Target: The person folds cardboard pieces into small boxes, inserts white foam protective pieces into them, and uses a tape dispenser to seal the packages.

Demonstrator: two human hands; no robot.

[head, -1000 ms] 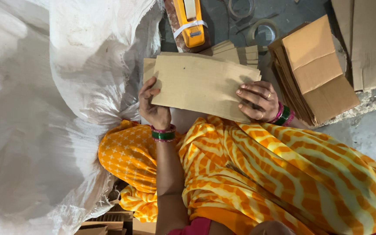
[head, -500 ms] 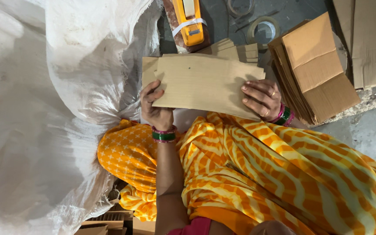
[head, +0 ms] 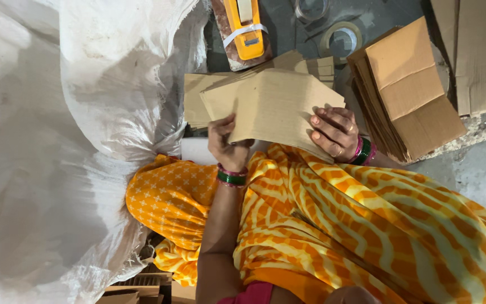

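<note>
I hold a flat brown cardboard sheet (head: 271,110) in both hands above my lap. My left hand (head: 227,147) grips its near left corner, thumb on top. My right hand (head: 336,132) clasps the near right edge, fingers spread over the face. The sheet is tilted, its left end lower. More flat cardboard pieces (head: 195,101) lie under it on the floor. Green and pink bangles circle both wrists. My orange patterned garment (head: 367,225) fills the lower part of the view.
A big white woven sack (head: 80,124) bulges along the left. A yellow tape dispenser (head: 246,28) and a tape roll (head: 341,39) lie on the grey floor beyond. A stack of folded cardboard (head: 406,90) sits right, with further sheets (head: 479,50) at the top right.
The cardboard sheet has turned and tilted in my hands. My left hand slid from its left edge to the near corner, and my right hand shifted along the right edge.
</note>
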